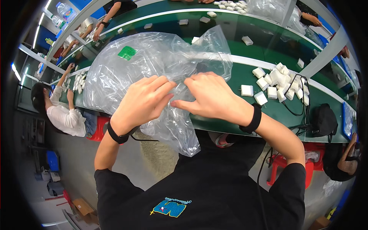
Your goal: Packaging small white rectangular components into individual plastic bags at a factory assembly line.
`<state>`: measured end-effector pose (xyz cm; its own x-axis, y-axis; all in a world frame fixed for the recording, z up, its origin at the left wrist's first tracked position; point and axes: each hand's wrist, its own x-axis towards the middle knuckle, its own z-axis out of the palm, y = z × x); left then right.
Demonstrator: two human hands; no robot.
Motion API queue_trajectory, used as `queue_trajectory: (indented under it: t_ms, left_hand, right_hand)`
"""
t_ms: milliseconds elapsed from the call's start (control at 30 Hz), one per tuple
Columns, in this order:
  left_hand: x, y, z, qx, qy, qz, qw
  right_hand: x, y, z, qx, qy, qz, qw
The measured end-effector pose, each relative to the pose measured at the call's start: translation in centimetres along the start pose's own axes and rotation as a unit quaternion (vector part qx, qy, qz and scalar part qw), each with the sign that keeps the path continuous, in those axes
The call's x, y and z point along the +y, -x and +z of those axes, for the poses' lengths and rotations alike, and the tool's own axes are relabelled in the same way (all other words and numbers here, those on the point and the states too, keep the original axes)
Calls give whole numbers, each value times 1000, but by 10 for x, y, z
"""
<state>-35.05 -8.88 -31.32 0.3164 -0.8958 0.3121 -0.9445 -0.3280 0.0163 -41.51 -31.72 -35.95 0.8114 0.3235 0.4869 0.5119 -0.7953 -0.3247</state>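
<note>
A large clear plastic bag (153,61) with a green label (127,52) lies crumpled over the near edge of the green conveyor table (237,74). My left hand (142,101) pinches a fold of the bag from the left. Beside it, my right hand (209,96) grips the same film, and the fingertips of both hands nearly meet. Each wrist has a black band. Part of the bag hangs below the table edge in front of my black shirt.
A pile of small white adapter blocks (278,82) and a black cable (297,92) lie on the table to the right. More white blocks (232,5) sit on the far belt. A seated person in white (67,115) works at the left; red stools stand below.
</note>
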Motion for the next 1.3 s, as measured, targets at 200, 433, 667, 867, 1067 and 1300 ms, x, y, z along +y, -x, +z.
queue_trajectory:
  t_ms: [200, 433, 667, 867, 1067, 1300]
  left_hand:
    - [-2, -1, 8, -20, 6, 11, 1000]
    - [-26, -1, 22, -44, 151, 9, 988]
    - [-42, -2, 34, 2, 280, -40, 959]
    - [-41, -4, 45, 60, 284, -54, 955]
    - [-38, -3, 52, 63, 323, -95, 940]
    - [-23, 19, 17, 9, 266, -83, 960]
  right_hand:
    - [13, 6, 19, -113, -177, 67, 975]
    - [1, 6, 19, -47, -177, 14, 983]
    - [-3, -2, 17, 2, -146, -2, 989]
    - [-6, 3, 32, 88, -86, -67, 990]
    - [-11, 8, 34, 90, -44, -98, 990]
    - [26, 10, -11, 158, -174, -29, 972]
